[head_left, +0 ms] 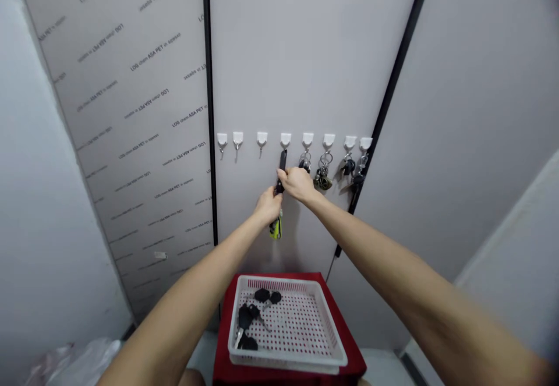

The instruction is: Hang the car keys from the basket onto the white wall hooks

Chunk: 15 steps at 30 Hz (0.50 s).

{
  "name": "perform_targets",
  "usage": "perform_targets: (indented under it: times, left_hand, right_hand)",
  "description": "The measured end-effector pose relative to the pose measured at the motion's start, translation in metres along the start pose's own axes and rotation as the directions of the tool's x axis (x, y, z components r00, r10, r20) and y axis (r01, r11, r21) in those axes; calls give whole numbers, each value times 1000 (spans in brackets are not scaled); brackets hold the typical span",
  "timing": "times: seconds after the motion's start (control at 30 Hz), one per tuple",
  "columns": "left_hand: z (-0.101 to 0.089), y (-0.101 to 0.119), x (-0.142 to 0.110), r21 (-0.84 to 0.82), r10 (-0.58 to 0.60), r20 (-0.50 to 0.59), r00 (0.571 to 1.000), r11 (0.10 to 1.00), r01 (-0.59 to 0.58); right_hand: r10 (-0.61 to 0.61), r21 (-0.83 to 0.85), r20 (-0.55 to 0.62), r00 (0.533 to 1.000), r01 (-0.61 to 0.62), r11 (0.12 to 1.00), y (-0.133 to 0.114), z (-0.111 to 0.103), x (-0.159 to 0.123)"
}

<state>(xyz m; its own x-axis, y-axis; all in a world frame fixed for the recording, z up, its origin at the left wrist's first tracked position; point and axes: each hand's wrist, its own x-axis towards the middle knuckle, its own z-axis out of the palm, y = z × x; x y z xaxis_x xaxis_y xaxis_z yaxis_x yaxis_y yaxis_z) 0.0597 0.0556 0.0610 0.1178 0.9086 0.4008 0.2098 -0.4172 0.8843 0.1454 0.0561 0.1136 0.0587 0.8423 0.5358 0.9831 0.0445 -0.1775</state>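
Hanging keys [324, 180] block way right of right hand [299, 183]; free room above basket [301, 325], below left hooks [238, 138]

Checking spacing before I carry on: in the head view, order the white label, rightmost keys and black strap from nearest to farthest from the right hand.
1. Black strap: in the right hand.
2. Rightmost keys: to the hand's right, hanging.
3. White label: far to the left and lower, on the printed panel.

Indoor rm, type unclr: plain wall panel [305, 54], lettered panel [131, 112], key hooks [285, 139].
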Motion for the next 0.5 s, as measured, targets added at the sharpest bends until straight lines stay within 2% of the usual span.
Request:
perform_targets:
  times: [0.07,0.2,0.27,0.33,0.4,0.5]
  left_hand:
    - [-3,-11,-11,-22,-12,60,998,1000,13]
    - [-11,-45,-44,-83,-191,217,957,973,213]
    - [-14,-70,-68,-70,-284,263,922,948,312]
    - [-16,-96,-94,-13,-333,265,905,937,349]
    - [-17,-120,-119,87,-314,231,921,949,302]
    - [-15,-139,-145,251,-168,220,961,962,111]
  right_hand:
    - [-54,45,31,998,53,998,6,11,-19]
    - [-155,177,46,987,145,973,24,43,-72]
    - [-243,244,144,959,204,948,35,64,-104]
    - [-336,301,310,889,244,922,43,86,-135]
    - [-384,334,427,819,251,908,47,106,-161]
    - [-415,349,473,777,268,898,41,131,-185]
